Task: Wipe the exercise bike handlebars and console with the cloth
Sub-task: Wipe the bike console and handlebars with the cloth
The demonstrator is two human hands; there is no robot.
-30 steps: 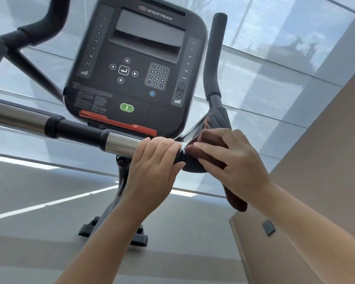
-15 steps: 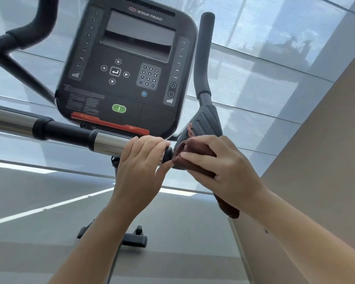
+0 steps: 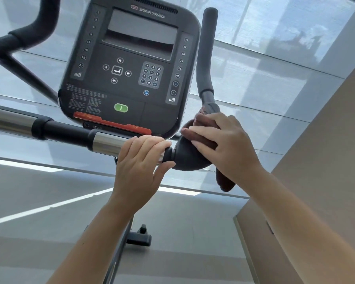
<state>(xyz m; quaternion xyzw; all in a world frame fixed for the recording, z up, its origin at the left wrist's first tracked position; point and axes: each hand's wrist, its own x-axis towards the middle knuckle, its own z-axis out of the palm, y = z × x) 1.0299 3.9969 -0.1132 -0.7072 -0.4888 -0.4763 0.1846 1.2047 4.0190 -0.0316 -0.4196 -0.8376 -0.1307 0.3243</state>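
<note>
Left hand fingers closed round handlebar, bracing bike; right hand fingers pressing cloth onto bend, wiping.

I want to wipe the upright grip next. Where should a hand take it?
Wrap the cloth around the upright grip on its straight, bare middle, coming from the right, since the console crowds its left side.

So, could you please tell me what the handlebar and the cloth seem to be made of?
The handlebar looks like polished metal where it mirrors the light, with matte black sleeves, likely rubber or foam. The cloth is dull reddish-brown, probably soft fabric: it hangs limp.
</note>
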